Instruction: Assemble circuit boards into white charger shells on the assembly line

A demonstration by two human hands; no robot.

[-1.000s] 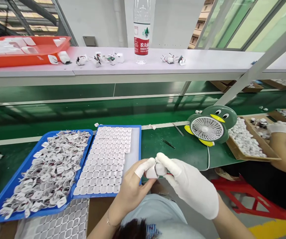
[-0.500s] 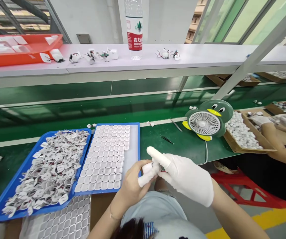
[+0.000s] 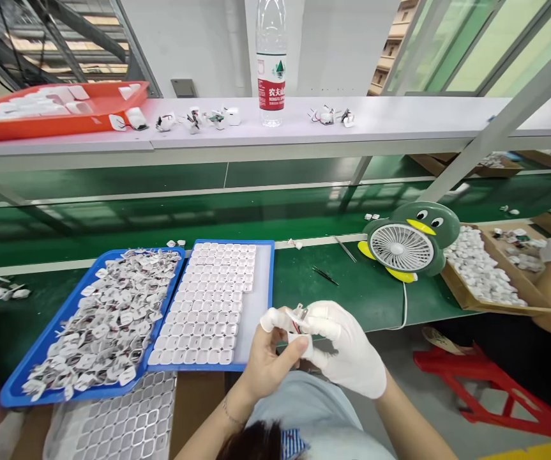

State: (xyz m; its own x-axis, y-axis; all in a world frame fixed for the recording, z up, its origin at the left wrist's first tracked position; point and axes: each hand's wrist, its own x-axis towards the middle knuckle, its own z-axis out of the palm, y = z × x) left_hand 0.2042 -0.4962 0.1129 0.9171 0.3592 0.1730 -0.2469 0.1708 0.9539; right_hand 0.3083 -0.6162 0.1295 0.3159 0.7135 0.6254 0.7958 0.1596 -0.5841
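White plastic housing [image 3: 309, 345] pinched in left hand [image 3: 266, 359], wired cap [image 3: 298, 314] gripped at its 12 o'clock by right hand [image 3: 349, 350].

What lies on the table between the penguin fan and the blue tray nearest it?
In the head view: a slim dark tool, a slim silvery tool and a small white piece.
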